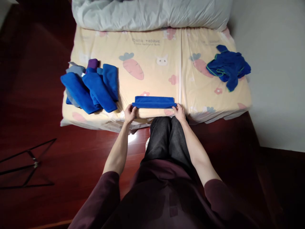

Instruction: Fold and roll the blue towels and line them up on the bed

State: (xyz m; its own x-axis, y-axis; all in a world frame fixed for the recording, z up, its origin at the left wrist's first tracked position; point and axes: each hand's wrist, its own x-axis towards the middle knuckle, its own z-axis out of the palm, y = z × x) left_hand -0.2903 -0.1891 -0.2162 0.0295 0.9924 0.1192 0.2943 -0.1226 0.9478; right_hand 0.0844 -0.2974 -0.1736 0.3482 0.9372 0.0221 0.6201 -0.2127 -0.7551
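Note:
A blue cloth [154, 102] lies folded into a long narrow strip near the front edge of the bed [152, 51]. My left hand [130, 114] pinches its left end, fingers closed on the fabric. The right end is gripped the same way by my right hand [179, 113]. Both forearms reach forward from dark maroon sleeves, over my black trousers.
Several folded blue cloths [95, 87] are stacked at the bed's left, with a grey and a purple one behind. A crumpled blue pile [228, 66] lies at the right. A pale duvet [150, 14] covers the far end. A black wire stand [26, 165] sits on the dark wood floor, left.

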